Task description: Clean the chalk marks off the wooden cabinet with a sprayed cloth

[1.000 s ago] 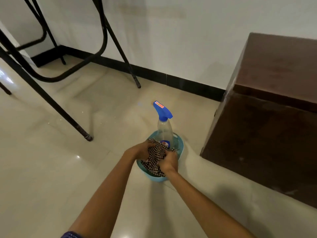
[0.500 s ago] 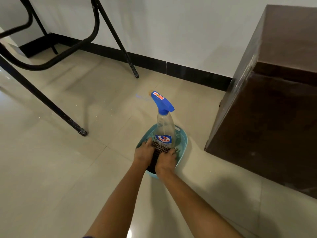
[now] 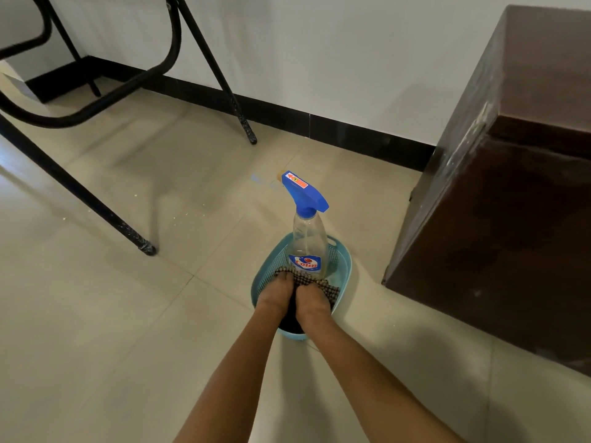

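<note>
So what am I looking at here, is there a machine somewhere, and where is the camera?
No machine: these are a person's two bare arms. The one camera sits on the person's head, looking forward and down, so the arms reach in from below. On the tiled floor stands a teal basket. In it a clear spray bottle with a blue trigger stands upright beside a checked cloth. The left hand and the right hand both hold that cloth. At right is the dark wooden cabinet, pale marks along its corner. At left are black metal furniture legs.
</note>
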